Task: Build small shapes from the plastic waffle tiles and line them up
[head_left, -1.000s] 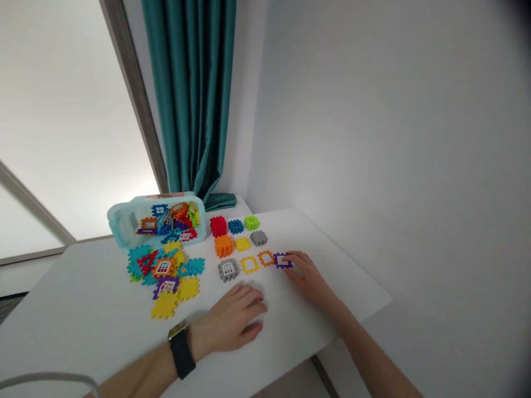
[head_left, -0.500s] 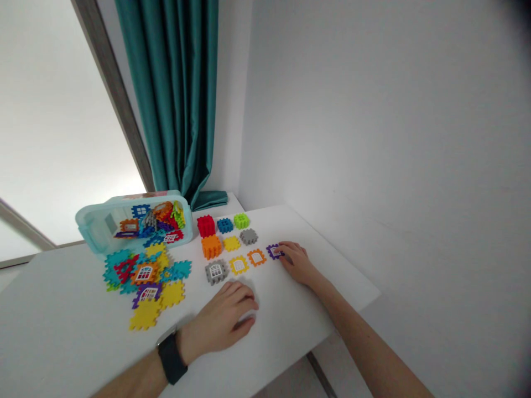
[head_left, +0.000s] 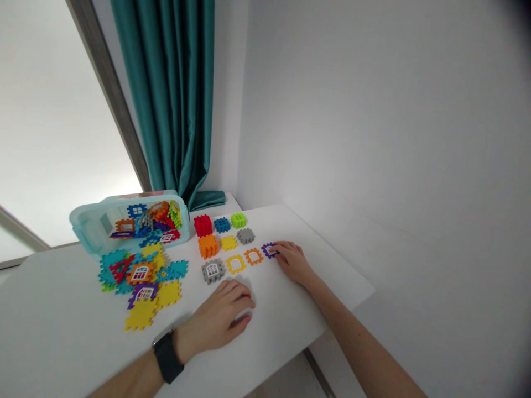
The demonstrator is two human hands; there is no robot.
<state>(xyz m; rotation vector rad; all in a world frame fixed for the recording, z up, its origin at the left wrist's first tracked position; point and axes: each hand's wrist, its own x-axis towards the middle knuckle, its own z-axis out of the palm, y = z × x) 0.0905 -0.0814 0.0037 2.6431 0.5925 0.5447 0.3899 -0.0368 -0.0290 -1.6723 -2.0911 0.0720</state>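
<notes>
My right hand [head_left: 292, 261] has its fingertips on a purple square window tile [head_left: 269, 250] lying flat on the table; its fingers partly cover the tile. That tile is at the right end of a row with an orange window tile [head_left: 253, 256], a yellow window tile [head_left: 235, 264] and a grey window tile [head_left: 213, 271]. My left hand [head_left: 222, 315] rests on the table in front of the row, thumb apart from loosely bent fingers, holding nothing. Behind the row are a yellow tile [head_left: 228, 242], a grey tile [head_left: 246, 236] and an orange stack [head_left: 208, 246].
Farther back stand red [head_left: 203, 225], blue [head_left: 222, 224] and lime [head_left: 239, 220] stacks. To the left, a clear bluish bin [head_left: 89, 235] lies on its side with mixed pieces inside. Loose tiles [head_left: 141, 315] spill in front of it. A wall [head_left: 373, 166] borders the table's right side.
The whole view has shifted slightly. The purple tile and my right hand look barely moved toward the orange window tile. My left hand keeps its place on the table.
</notes>
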